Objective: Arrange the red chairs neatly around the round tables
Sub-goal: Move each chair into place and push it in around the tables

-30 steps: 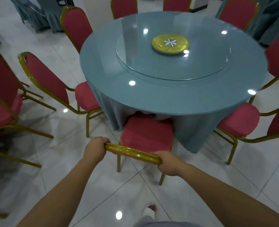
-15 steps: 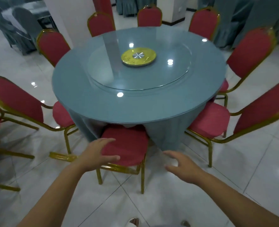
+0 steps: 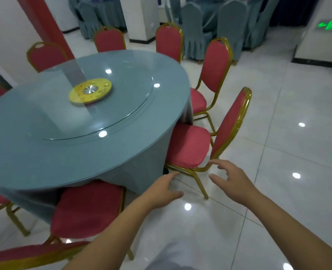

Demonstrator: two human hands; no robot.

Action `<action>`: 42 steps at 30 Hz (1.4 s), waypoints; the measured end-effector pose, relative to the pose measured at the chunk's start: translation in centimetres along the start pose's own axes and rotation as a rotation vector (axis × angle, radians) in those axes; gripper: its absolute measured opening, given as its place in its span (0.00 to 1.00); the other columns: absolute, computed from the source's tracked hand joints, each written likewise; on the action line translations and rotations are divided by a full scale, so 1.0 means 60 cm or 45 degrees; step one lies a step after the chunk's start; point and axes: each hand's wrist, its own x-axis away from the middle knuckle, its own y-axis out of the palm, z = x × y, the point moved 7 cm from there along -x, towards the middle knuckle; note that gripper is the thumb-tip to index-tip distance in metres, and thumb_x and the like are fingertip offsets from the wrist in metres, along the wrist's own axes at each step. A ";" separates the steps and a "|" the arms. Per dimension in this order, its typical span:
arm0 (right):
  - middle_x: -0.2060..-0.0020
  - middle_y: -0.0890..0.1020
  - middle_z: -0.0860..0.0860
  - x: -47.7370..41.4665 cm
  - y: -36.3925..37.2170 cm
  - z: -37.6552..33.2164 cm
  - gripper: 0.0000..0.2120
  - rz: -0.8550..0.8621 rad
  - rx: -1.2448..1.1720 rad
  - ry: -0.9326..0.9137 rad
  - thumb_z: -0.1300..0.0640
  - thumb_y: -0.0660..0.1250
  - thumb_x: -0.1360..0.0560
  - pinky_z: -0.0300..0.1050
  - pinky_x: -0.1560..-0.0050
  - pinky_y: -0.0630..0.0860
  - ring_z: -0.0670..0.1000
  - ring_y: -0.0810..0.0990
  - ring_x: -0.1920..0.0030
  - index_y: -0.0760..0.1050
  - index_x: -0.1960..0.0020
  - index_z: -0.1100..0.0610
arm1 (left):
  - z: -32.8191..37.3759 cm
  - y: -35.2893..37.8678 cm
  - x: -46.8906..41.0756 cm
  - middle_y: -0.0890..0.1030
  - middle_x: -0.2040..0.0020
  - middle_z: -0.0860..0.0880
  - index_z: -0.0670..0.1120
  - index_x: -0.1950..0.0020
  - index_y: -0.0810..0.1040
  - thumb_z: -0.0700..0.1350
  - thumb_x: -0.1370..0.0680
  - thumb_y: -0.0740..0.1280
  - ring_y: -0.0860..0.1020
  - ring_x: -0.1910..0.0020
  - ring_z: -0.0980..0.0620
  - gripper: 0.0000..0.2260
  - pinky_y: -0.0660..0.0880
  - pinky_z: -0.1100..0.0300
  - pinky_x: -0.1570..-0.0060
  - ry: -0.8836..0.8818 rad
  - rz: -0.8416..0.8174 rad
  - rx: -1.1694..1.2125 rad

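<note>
A round table draped in grey-blue cloth under a glass top (image 3: 34, 151) fills the left of the view; a round glass turntable (image 3: 126, 102) lies on it, with a gold metal disc (image 3: 90, 91) at its centre; ceiling lights show as white spots on the glass and on the glossy white tiled floor (image 3: 290, 152).

Red padded chairs with gold metal frames ring the table; the nearest red chair (image 3: 87, 209) stands at the bottom of the view, its seat partly under the hanging cloth; the right-hand red chair (image 3: 188, 145) has its seat front against the cloth and its back turned outward; a further red chair (image 3: 216, 63) stands just beyond it.

The left hand (image 3: 161, 189) reaches toward the right-hand red chair's front seat rail, fingers straight and spread, holding nothing; the right hand (image 3: 233, 180) hovers by the seat's rear corner, fingers loosely bent and apart, gripping nothing; whether a fingertip touches the gold frame cannot be told.

Behind, chairs in grey-blue covers (image 3: 192, 24) cluster near white columns (image 3: 141, 16); a green lit sign (image 3: 329, 25) glows at upper right.
</note>
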 end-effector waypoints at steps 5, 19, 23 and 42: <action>0.37 0.73 0.39 -0.098 -0.113 0.053 0.20 0.089 -0.013 -0.022 0.48 0.68 0.23 0.38 0.40 0.66 0.40 0.70 0.39 0.73 0.32 0.43 | 0.107 0.044 -0.169 0.66 0.25 0.51 0.55 0.22 0.61 0.56 0.29 0.75 0.67 0.27 0.51 0.39 0.63 0.62 0.34 0.053 -0.006 -0.035; 0.31 0.73 0.43 -0.405 -0.399 0.216 0.23 -0.082 0.247 -0.091 0.55 0.67 0.26 0.38 0.40 0.63 0.39 0.68 0.36 0.72 0.31 0.43 | 0.386 0.143 -0.592 0.78 0.37 0.47 0.49 0.28 0.69 0.48 0.26 0.74 0.77 0.37 0.44 0.28 0.73 0.54 0.42 -0.263 0.280 0.117; 0.30 0.73 0.48 -0.466 -0.435 0.270 0.26 -0.246 0.282 -0.262 0.57 0.67 0.27 0.42 0.35 0.66 0.48 0.70 0.32 0.72 0.29 0.49 | 0.400 0.131 -0.596 0.82 0.46 0.46 0.52 0.42 0.78 0.46 0.24 0.66 0.80 0.45 0.41 0.11 0.75 0.52 0.48 -0.430 0.517 -0.128; 0.31 0.70 0.43 -0.476 -0.290 0.338 0.12 -0.887 0.902 -0.859 0.43 0.70 0.28 0.62 0.29 0.55 0.55 0.57 0.25 0.79 0.44 0.38 | 0.299 0.260 -0.277 0.82 0.54 0.51 0.52 0.48 0.81 0.40 0.26 0.65 0.79 0.52 0.49 0.11 0.78 0.53 0.51 -0.939 0.480 -0.113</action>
